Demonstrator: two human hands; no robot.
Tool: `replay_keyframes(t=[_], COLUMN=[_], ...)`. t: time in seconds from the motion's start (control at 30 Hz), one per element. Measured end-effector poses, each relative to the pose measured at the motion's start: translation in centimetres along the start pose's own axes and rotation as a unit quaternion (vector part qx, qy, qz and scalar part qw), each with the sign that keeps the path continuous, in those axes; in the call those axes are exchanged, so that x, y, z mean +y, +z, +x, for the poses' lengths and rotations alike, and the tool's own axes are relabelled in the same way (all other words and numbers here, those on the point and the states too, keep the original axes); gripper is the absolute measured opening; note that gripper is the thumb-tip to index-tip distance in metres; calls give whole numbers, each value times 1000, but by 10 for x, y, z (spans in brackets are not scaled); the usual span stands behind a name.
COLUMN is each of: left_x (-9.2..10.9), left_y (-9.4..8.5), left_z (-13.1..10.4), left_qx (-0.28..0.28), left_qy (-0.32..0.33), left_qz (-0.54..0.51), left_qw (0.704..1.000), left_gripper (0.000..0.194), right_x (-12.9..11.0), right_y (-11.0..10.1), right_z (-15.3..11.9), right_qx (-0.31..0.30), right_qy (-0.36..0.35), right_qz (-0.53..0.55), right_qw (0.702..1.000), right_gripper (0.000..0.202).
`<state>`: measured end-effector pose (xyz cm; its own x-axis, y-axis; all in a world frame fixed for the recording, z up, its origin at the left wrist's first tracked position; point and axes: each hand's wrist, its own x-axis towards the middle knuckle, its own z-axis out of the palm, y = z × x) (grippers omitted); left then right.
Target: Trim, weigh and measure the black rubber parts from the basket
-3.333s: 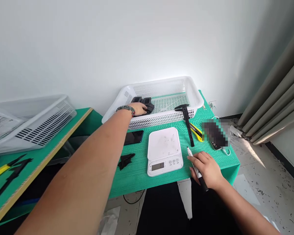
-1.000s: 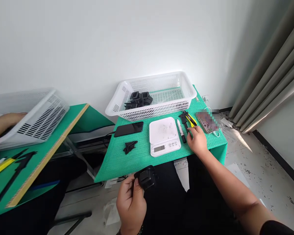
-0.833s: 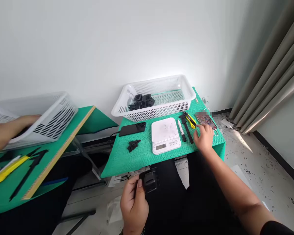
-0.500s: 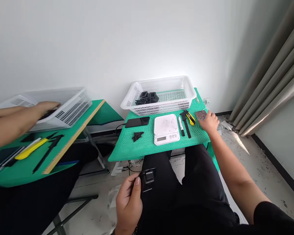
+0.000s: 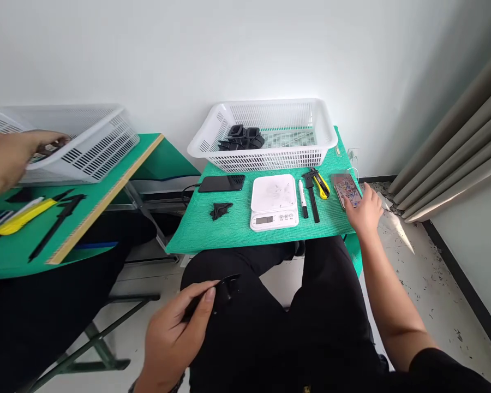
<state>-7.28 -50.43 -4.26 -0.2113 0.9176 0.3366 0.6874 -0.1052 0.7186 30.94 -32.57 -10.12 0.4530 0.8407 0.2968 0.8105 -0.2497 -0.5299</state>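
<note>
My left hand (image 5: 180, 322) is closed round a black plastic part (image 5: 228, 289) above my lap, thumb on top; its palm side is hidden. The part shows a curved upper edge. At the green table's right edge, my right hand (image 5: 365, 210) grips the lower end of a phone (image 5: 346, 189), thumb at one side and fingers at the other. The phone's screen is lit and a white cable runs from its far end. Left of it lie a yellow utility knife (image 5: 321, 185), a black caliper (image 5: 312, 196), a marker (image 5: 303, 199) and a white digital scale (image 5: 274, 197).
A white basket (image 5: 270, 158) at the back holds several black plastic parts (image 5: 241, 137). A dark phone (image 5: 221, 183) and a crumpled black piece (image 5: 221, 210) lie left of the scale. On a neighbouring table (image 5: 118, 169), another person's hand (image 5: 36, 147) reaches into a second basket (image 5: 102, 144).
My left hand has moved left and turned the black part, so its square block no longer shows. My right hand has slid toward the phone's near end, exposing more screen. The view has shifted.
</note>
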Motion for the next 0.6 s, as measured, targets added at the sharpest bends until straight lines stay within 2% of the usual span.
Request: replay_keyframes(t=[0.1,0.23,0.33,0.43,0.5,0.6], left_x=[-1,-12,-19,-17,-13,-10], left_y=[-1,20,47,70,81,92], left_z=[31,66,89,111,123,132], left_qx=[-28,-12,-2,-26,-64,-107], left_qy=[67,71,62,65,67,49], left_qz=[20,2,-42,-94,-128,-177], left_qw=[997,997,997,993,988,977], left_gripper=[24,20,19,20,21,25], right_x=[12,10,-6,-22,-28,-27], right_y=[4,12,16,23,30,40], right_z=[-30,-71,-83,-79,-74,-70], right_qx=[77,180,149,112,103,98], right_qy=[-66,-171,-283,-349,-349,-315], right_qz=[33,70,110,132,121,63], right_qw=[994,966,941,921,923,942], right_gripper=[56,33,37,37,31,20])
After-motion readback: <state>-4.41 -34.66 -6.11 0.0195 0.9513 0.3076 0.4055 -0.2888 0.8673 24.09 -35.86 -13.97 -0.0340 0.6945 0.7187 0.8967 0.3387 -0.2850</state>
